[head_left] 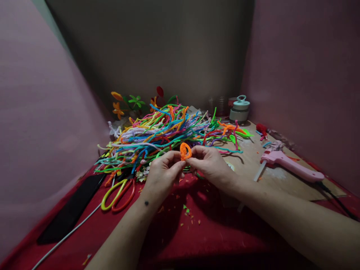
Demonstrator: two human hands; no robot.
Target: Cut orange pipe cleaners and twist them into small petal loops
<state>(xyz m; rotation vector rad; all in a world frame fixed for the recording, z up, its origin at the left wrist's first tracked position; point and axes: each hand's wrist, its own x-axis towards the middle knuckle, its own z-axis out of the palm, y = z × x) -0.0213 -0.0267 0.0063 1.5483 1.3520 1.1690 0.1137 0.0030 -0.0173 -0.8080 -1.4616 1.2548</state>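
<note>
An orange pipe cleaner [184,150], bent into a small upright loop, is pinched between both hands in front of the pile. My left hand [164,168] grips its lower left side with thumb and forefinger. From the right, my right hand [208,163] pinches the same loop near its base. Just behind the hands spreads a large heap of many-coloured pipe cleaners [157,131]. A pair of scissors [122,195] with one yellow and one red handle lies left of my left hand, its blades partly hidden by the heap.
A pink glue gun [292,165] with a cord rests on a brown board [284,183] at right. A black flat object [73,206] and a white cable [70,232] lie at left. Orange and green scraps dot the red cloth [185,232]. A mint-lidded container [240,108] stands behind.
</note>
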